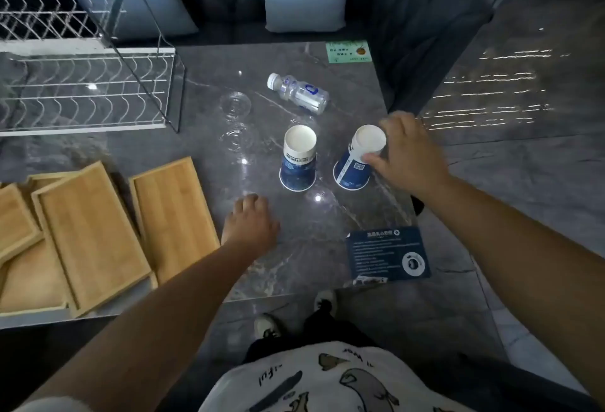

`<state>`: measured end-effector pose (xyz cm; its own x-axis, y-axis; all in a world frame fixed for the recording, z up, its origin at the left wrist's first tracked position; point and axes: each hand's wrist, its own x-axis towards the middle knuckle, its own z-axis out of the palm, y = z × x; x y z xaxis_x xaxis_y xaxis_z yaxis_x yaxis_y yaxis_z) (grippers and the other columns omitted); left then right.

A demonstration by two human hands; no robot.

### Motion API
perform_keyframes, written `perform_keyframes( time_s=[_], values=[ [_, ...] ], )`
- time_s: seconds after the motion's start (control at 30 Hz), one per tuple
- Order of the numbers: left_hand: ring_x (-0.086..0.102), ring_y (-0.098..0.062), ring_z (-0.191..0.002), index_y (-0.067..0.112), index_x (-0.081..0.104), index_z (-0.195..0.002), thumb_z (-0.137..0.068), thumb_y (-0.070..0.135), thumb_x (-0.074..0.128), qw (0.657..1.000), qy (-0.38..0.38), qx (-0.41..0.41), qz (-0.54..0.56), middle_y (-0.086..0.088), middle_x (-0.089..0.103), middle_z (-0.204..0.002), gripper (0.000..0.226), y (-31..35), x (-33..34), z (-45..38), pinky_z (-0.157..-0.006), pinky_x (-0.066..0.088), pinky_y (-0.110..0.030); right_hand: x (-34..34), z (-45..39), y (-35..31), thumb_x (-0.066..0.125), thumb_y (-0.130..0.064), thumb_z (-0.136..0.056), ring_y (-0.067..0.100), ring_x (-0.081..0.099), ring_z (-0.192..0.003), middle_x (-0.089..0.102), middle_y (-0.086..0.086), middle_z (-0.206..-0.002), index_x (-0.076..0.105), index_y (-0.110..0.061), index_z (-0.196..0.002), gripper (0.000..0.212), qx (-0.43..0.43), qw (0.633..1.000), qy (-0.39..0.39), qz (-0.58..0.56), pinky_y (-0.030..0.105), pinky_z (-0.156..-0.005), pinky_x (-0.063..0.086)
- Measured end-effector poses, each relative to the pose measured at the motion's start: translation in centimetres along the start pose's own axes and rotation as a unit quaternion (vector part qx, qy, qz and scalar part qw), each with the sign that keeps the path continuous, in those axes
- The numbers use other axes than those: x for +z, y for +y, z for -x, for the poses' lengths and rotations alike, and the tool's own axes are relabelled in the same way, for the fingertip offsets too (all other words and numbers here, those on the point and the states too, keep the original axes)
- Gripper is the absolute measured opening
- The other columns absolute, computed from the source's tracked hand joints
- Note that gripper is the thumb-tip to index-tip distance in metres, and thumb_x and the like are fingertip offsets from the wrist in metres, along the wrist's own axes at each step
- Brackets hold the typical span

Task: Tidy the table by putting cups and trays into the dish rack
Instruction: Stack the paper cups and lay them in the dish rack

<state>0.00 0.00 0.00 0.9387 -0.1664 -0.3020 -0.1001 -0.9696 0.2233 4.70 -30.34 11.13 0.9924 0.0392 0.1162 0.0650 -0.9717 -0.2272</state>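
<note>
Two blue-and-white paper cups stand upside down on the dark marble table [311, 248]. My right hand [409, 153] is closed around the right cup [357, 159], which is tilted to the left. The left cup [298, 158] stands free and upright on its rim. My left hand [250, 221] rests on the table in front of it, fingers curled, holding nothing. Several bamboo trays [91, 235] lie overlapping at the near left; another [173, 212] lies beside them. The white wire dish rack [85, 91] stands at the far left.
Two clear glass cups [235, 105] [237, 138] stand between the rack and the paper cups. A plastic water bottle [298, 93] lies on its side behind them. A dark card [388, 254] and a green sticker [348, 51] sit on the table. A sofa is beyond.
</note>
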Motion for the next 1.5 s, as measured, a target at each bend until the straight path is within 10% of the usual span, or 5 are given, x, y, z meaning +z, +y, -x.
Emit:
perform_keyframes(
  time_s=[0.2,0.4,0.77,1.23,1.5],
  values=[
    [-0.016,-0.034,-0.148,0.018,-0.006,-0.154,-0.087,0.071,0.033,0.994,-0.092,-0.042,-0.042,-0.011,-0.013,-0.163,0.094,0.2,3.6,0.2,-0.120,0.001,-0.054,1.5,-4.6,1.1,0.073,-0.050,-0.074,0.034,0.045,-0.128,0.035,0.006,-0.148,0.032,-0.035,-0.143,0.082,-0.087,0.976,-0.200,0.011,0.044,-0.096,0.041],
    [-0.015,-0.033,-0.149,0.018,-0.004,-0.155,-0.086,0.073,0.030,0.995,-0.077,-0.038,-0.060,-0.010,-0.011,-0.164,0.094,-0.2,4.3,0.2,-0.120,0.003,-0.053,2.3,-2.0,4.6,0.076,-0.040,-0.072,0.026,0.057,-0.091,0.051,0.011,-0.117,0.042,-0.022,-0.117,0.059,0.073,0.980,0.007,-0.187,0.033,-0.072,0.042],
    [-0.021,-0.034,-0.146,0.017,-0.010,-0.154,-0.088,0.074,0.019,0.993,-0.086,-0.033,-0.072,-0.012,-0.017,-0.162,0.092,-0.5,4.8,0.4,-0.120,-0.002,-0.052,9.0,6.0,5.5,0.075,-0.041,-0.075,0.023,0.060,-0.095,0.053,0.008,-0.122,0.046,-0.014,-0.126,0.065,0.191,0.958,-0.149,-0.152,0.031,-0.071,0.044],
    [-0.028,-0.034,-0.143,0.017,-0.013,-0.153,-0.087,0.076,0.017,0.992,-0.105,-0.032,-0.065,-0.012,-0.023,-0.160,0.093,-0.7,4.7,0.4,-0.118,-0.007,-0.052,8.6,-0.8,3.9,0.069,-0.058,-0.075,0.031,0.054,-0.112,0.055,0.012,-0.128,0.038,-0.011,-0.131,0.079,0.040,0.981,-0.188,0.036,0.039,-0.084,0.046],
    [-0.029,-0.033,-0.143,0.018,-0.014,-0.153,-0.085,0.078,0.014,0.992,-0.102,-0.031,-0.064,-0.010,-0.023,-0.160,0.094,-0.8,4.9,0.4,-0.117,-0.009,-0.051,7.4,-5.3,3.5,0.083,-0.025,-0.072,0.018,0.053,-0.123,0.051,0.001,-0.139,0.035,-0.021,-0.137,0.081,0.121,0.916,-0.115,-0.364,0.040,-0.100,0.047]
  ],
)
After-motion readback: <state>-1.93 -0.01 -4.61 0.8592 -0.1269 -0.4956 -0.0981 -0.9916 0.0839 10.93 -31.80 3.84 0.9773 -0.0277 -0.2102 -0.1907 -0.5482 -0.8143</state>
